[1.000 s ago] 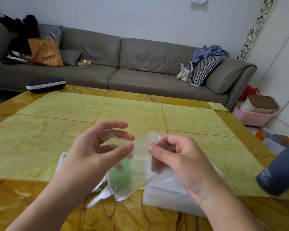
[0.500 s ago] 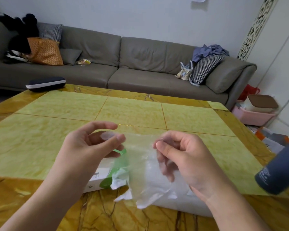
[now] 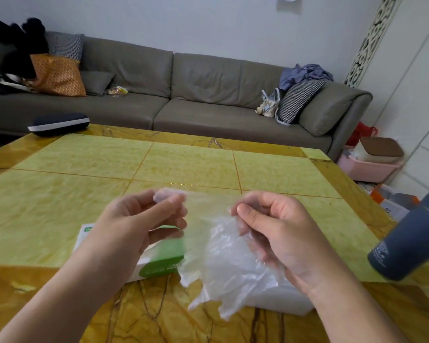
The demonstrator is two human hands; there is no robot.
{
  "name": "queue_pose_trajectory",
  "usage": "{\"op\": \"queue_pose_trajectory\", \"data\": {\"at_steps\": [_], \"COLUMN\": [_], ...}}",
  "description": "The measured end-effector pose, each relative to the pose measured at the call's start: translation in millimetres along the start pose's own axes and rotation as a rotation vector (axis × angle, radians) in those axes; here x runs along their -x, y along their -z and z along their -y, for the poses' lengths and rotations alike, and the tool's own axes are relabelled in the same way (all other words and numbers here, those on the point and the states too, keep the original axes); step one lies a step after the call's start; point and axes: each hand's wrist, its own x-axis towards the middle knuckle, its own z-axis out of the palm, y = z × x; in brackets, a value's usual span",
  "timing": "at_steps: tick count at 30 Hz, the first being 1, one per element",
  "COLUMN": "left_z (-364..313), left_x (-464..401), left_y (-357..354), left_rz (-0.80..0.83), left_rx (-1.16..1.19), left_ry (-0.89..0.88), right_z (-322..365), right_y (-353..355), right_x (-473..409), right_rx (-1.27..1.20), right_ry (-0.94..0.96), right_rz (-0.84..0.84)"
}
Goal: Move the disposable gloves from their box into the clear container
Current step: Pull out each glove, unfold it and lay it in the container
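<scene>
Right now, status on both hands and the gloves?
Left hand and right hand pinch a thin clear plastic glove, stretched above the white-and-green glove box. White translucent container beneath. Nothing blocking.

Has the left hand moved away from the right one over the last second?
Yes. The left hand drew leftward, off the right hand, stretching the glove above the table.

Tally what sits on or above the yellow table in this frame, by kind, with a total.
Clear disposable gloves, held stretched between left hand and right hand: 1 bunch
Green-and-white glove box: 1
Clear container, under the gloves: 1
Dark blue bottle: 1
Dark blue case, far left corner: 1
Total: 5
</scene>
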Motion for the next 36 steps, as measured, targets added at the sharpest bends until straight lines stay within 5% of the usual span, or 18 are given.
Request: {"op": "queue_pose_trajectory", "data": {"at_steps": [5, 9, 11, 14, 17, 19, 22, 27, 36], "left_z": [-3, -2, -3, -5, -4, 11, 37, 48, 47], "left_x": [1, -7, -5, 12, 26, 21, 0, -19, -17], "left_y": [-6, -10, -22, -56, -104, -128, -136, -120, -115], "left_rz": [0.212, 0.006, -0.077, -0.155, 0.103, 0.267, 0.281, 0.416, 0.351], "left_rx": [-0.482, -0.225, -0.221, -0.51, -0.918, -1.157, -1.366, -1.514, -1.607], "left_ry": [0.036, 0.033, -0.059, -0.35, -0.575, -0.505, -0.395, -0.138, -0.329], "right_z": [3, -2, -11, -25, -33, -36, -43, -46, -49], "right_y": [29, 58, 67, 75, 81, 84, 86, 85, 80], "right_x": [2, 4, 4, 2, 3, 4, 2, 3, 5], "right_rx": [-0.113, -0.066, 0.023, 0.205, 0.506, 0.67, 0.843, 0.99, 1.147], "right_ry": [-0.026, -0.122, -0.148, -0.152, -0.18, -0.155, -0.115, -0.128, -0.185], "right_rz": [-0.202, -0.422, -0.468, -0.477, -0.45, -0.437, -0.446, -0.467, -0.462]}}
